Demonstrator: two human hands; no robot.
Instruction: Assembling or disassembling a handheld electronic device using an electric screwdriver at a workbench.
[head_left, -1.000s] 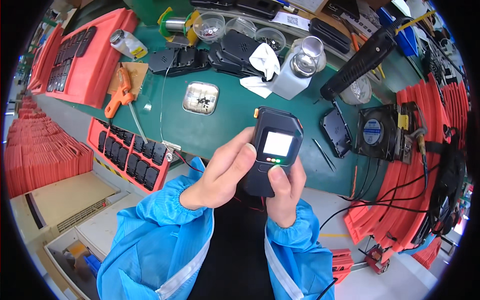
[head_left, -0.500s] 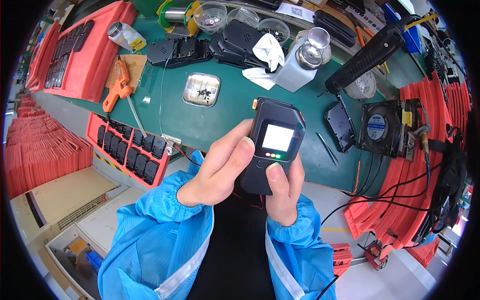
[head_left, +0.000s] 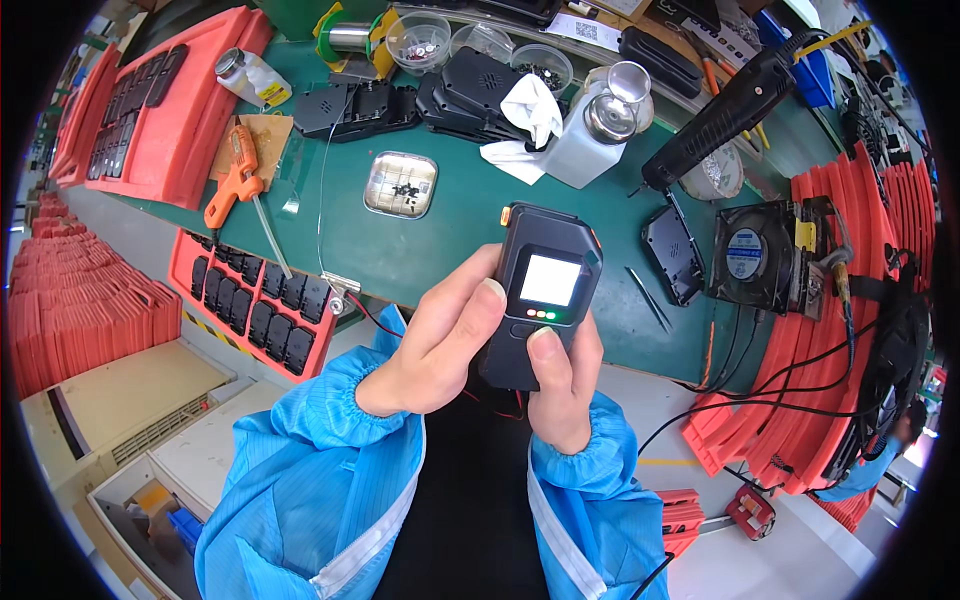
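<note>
A black handheld device [head_left: 540, 262] with a lit white screen and small red, orange and green lights is upright in front of me, above the near edge of the green bench [head_left: 455, 235]. My left hand [head_left: 440, 345] wraps its left side, thumb lying beside the screen. My right hand [head_left: 562, 385] grips its lower right part, thumb pressed on the front just below the lights. Thin red wires [head_left: 372, 317] run beneath the hands. Both sleeves are blue.
A square metal dish of small parts [head_left: 401, 185], an orange tool [head_left: 233, 178], black casings [head_left: 420, 100], a white dispenser bottle [head_left: 585, 135], a black back cover [head_left: 672, 252], tweezers [head_left: 648, 298] and a fan [head_left: 752, 258] lie on the bench. Red trays [head_left: 255, 310] stand left and right.
The device and both hands have shifted only slightly, a little to the left; the grip stays the same.
</note>
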